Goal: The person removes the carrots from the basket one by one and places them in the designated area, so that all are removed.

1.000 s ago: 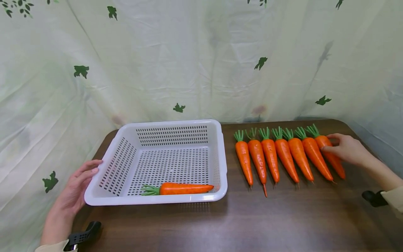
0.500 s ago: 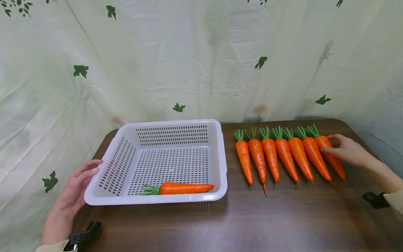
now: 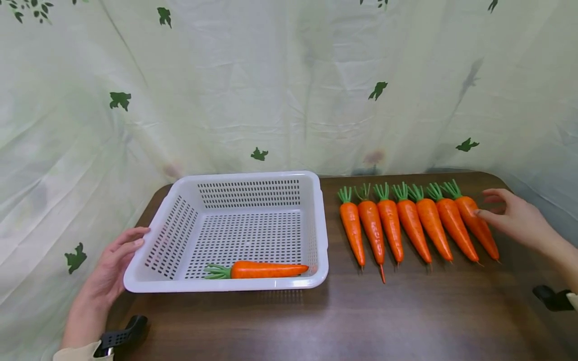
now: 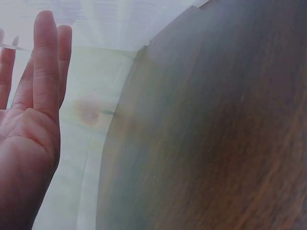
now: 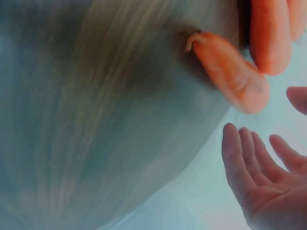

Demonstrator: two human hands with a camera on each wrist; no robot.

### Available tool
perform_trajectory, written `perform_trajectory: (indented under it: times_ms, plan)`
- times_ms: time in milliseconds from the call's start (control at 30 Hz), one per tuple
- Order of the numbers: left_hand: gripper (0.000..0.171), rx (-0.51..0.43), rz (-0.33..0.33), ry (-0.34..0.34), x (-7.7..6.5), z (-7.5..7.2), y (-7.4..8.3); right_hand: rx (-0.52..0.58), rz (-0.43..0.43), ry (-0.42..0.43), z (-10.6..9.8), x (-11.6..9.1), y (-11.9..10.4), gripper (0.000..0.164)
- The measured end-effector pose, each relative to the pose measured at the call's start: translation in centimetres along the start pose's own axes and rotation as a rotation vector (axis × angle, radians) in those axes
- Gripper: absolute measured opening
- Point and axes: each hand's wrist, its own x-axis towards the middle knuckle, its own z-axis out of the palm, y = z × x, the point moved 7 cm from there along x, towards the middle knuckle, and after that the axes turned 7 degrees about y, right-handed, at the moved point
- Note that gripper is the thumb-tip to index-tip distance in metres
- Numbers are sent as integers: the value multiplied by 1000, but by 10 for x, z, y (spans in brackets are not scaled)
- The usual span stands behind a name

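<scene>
My left hand (image 3: 110, 265) rests at the left rim of a white perforated plastic basket (image 3: 226, 285). In the left wrist view its fingers (image 4: 46, 62) are straight. One orange carrot (image 3: 266, 269) with green stem stubs lies along the basket's near side. Over on the right, my right hand (image 3: 519, 218) is beside the outermost carrot (image 3: 479, 228) of a row, thumb tip close to its edge. The right wrist view shows that hand's loosely extended fingers (image 5: 237, 155) holding nothing, with a gap to the carrot.
Several more carrots (image 3: 352, 230) lie side by side right of the basket, stems toward the back. Everything stands on a dark brown wooden table (image 3: 361, 321). A pale leaf-patterned cloth (image 3: 289, 90) hangs behind and along both sides.
My right hand has moved away from the outermost carrot, to the right. The left hand stays at the basket rim, and the carrots keep their places.
</scene>
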Motion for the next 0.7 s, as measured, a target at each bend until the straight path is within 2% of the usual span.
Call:
perform_trajectory:
  times_ms: [133,433,700]
  plan:
    - [45,-5,1,-2,1,0,1,6,-35,63,-4,-7,-14,67]
    - [45,-2,0,-8,-1,2,2,41,-109,132,-14,-20,-56,57]
    - [45,-1,-1,-1,-2,1,3,99,-234,214,-27,-30,-94,49]
